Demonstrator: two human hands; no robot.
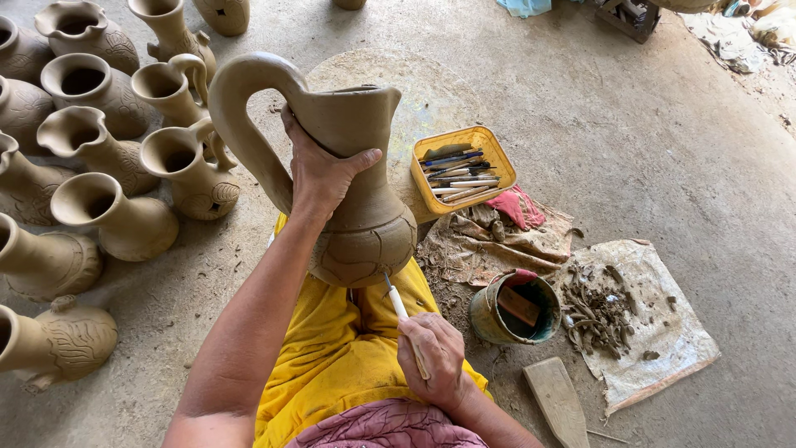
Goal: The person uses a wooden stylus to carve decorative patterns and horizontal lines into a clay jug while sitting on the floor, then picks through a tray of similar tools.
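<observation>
A tall unfired clay jug [365, 224] with a curved handle stands upright on my yellow-clad lap. My left hand [319, 170] wraps around its narrow neck, thumb across the front. My right hand [435, 357] grips a thin white-handled carving tool [400, 305], whose tip touches the lower belly of the jug, where incised lines show.
Several clay jugs [108, 211] crowd the floor at left. A yellow tray of tools [463, 168] sits on a round clay-smeared board, with rags [506, 232], a small bucket [514, 309], a sack holding clay scraps [643, 319] and a wooden paddle [557, 400] to the right.
</observation>
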